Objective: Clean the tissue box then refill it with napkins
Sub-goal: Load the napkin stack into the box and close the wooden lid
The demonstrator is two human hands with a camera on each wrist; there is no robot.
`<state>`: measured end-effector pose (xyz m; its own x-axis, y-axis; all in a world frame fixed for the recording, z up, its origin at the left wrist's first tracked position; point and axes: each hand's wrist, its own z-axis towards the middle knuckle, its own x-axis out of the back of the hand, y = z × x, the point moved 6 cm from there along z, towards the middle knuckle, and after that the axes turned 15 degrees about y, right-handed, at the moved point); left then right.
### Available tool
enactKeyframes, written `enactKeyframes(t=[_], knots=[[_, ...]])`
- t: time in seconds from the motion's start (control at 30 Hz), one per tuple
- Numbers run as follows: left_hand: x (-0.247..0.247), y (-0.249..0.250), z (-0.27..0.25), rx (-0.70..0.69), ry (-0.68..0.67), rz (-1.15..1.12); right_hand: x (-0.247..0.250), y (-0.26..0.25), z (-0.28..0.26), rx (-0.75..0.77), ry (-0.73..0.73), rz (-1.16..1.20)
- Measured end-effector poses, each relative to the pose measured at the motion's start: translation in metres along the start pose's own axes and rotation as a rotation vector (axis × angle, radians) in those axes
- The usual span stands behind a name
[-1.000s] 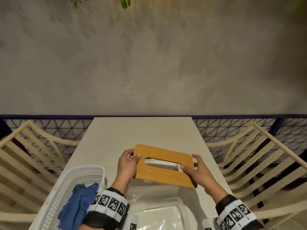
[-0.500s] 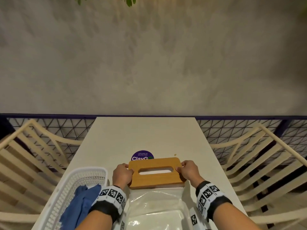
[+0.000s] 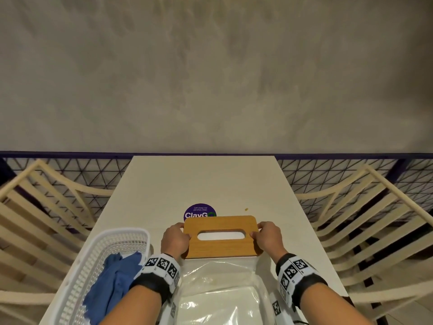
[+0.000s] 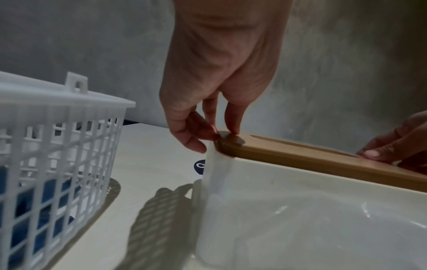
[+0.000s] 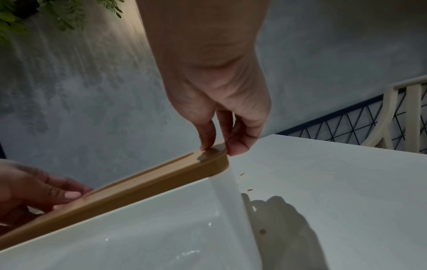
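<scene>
Both hands reach down, left hand [image 3: 175, 239] and right hand [image 3: 267, 237] fingers curled, pinching the wooden lid's [image 3: 220, 248] ends atop the white tissue box [image 4: 300, 210].

Cream table [image 3: 210, 184], head view, running from the near edge up to 12 o'clock

A white tissue box [image 4: 300, 201] with a wooden lid [image 3: 221, 248] stands on it near centre. Just beyond, at 12 o'clock, lies a round purple sticker [image 3: 199, 211], partly hidden by the lid. A small crumb [image 3: 246, 209] sits at 1 o'clock. A white slatted basket [image 3: 98, 252] holding a blue cloth [image 3: 112, 285] rests at 8 o'clock. A clear plastic pack [image 3: 222, 296] lies at 6 o'clock, against the box.
</scene>
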<state>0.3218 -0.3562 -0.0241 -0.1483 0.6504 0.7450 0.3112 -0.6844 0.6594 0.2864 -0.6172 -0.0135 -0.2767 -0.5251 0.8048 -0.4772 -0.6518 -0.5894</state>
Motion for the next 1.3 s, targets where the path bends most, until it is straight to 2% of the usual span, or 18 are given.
enactKeyframes(t=[0.2, 0.33, 0.47, 0.53, 0.6, 0.73, 0.97, 1.17, 1.3], knots=[[-0.001, -0.005, 0.003, -0.014, -0.002, 0.032, -0.002, -0.002, -0.002, 0.067, -0.006, -0.03], [-0.004, -0.005, 0.007, -0.036, -0.069, 0.088, -0.003, -0.003, -0.002, 0.13, -0.016, -0.057], [-0.005, 0.004, 0.005, -0.143, -0.264, 0.147, -0.005, -0.01, 0.001, 0.285, -0.241, -0.117], [-0.004, 0.009, 0.002, -0.229, -0.351, 0.245, -0.007, -0.012, 0.001, 0.407, -0.379, -0.217], [-0.004, 0.012, 0.0, -0.282, -0.407, 0.343, -0.011, -0.013, 0.003, 0.488, -0.449, -0.312], [-0.008, 0.011, 0.003, -0.317, -0.432, 0.449, -0.017, -0.01, 0.012, 0.541, -0.428, -0.457], [-0.019, 0.011, 0.01, -0.331, -0.418, 0.48, -0.021, -0.009, 0.017, 0.567, -0.389, -0.717], [-0.019, 0.009, 0.011, -0.32, -0.426, 0.473, -0.02, -0.015, 0.015, 0.538, -0.392, -0.75], [-0.016, 0.005, 0.009, -0.28, -0.437, 0.417, -0.019, -0.036, 0.005, 0.611, -0.342, -0.809]])
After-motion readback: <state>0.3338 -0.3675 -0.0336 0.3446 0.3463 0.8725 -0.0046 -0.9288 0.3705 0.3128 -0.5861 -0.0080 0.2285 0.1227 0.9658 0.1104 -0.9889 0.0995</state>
